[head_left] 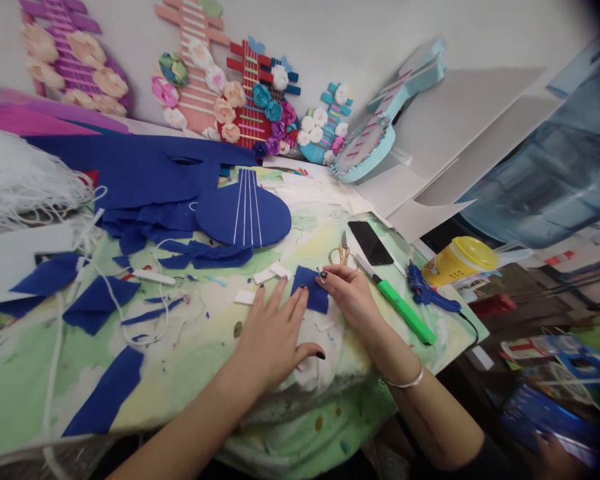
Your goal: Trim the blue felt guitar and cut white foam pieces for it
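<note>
A small square of blue felt (311, 289) lies on the stained green and white tablecloth. My left hand (276, 330) is spread flat, its fingertips touching the felt's left edge and a white strip (244, 298) just beside them. At the felt's upper right corner, my right hand (347, 290) is closed in a pinch; a tiny white piece shows by the fingertips, too small to make out. Beyond the hands rests a blue guitar-shaped body (243, 212) with white strings. Gold-handled scissors (344, 253) lie just past my right hand.
A green cutter (405, 311), a black phone (371, 243), a blue glue gun (433, 290) and a yellow cup (463, 259) are at the right. Blue felt scraps (101, 303) and white yarn (25, 180) spread over the left. Decorated guitars (253, 100) line the wall.
</note>
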`<action>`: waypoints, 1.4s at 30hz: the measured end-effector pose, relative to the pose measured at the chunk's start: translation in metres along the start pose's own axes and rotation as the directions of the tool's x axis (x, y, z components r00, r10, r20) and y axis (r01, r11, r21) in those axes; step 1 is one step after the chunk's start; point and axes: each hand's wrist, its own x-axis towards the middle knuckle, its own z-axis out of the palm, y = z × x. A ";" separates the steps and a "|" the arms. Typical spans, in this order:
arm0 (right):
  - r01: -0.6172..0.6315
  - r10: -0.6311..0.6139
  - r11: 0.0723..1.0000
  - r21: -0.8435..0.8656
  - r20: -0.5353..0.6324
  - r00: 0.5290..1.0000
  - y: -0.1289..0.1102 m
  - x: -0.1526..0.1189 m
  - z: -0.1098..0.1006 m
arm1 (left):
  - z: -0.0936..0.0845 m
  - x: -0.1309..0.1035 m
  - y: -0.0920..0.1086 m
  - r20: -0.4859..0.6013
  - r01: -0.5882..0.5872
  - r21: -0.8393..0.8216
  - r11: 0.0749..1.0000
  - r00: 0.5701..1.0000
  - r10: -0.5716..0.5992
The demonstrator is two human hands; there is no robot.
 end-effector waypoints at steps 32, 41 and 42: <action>0.276 -0.256 0.880 -0.388 0.103 0.961 -0.008 -0.019 0.009 | -0.008 -0.017 -0.008 -0.004 -0.040 -0.060 0.997 0.999 0.040; 0.464 -0.311 0.582 -0.668 0.344 0.886 -0.004 -0.025 0.016 | -0.009 -0.022 -0.015 -0.072 -0.056 -0.093 0.994 0.996 0.049; 0.473 -0.308 0.561 -0.679 0.359 0.881 -0.004 -0.025 0.016 | -0.009 -0.022 -0.015 -0.073 -0.051 -0.101 0.994 0.996 0.043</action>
